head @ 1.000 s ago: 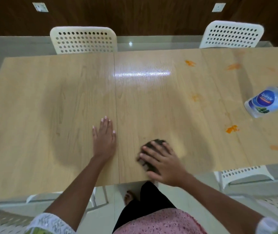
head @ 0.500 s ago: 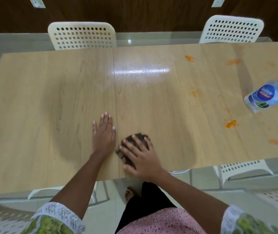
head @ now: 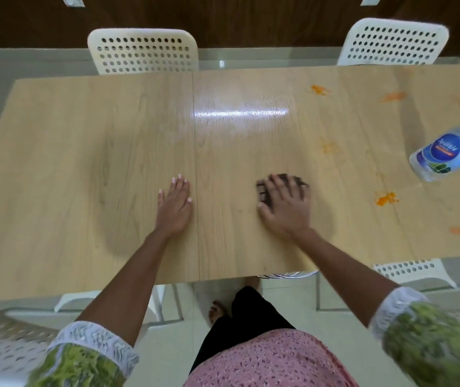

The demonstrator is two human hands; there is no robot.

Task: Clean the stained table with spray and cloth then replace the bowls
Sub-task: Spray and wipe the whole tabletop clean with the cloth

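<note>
Mid-task: our right hand [head: 286,209] presses flat, fingers spread, on the dark cloth [head: 295,181] at centre frame; our left hand [head: 174,203] rests open on the table [head: 55,163], holding nothing. Orange stains [head: 386,198] remain at right near the bottle [head: 446,155]. No bowls in view.

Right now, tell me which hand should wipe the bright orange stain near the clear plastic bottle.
Right. The right hand already presses the dark cloth flat on the wooden table, on the same side as the bright orange stain. The left hand rests flat farther away, holding nothing.
</note>
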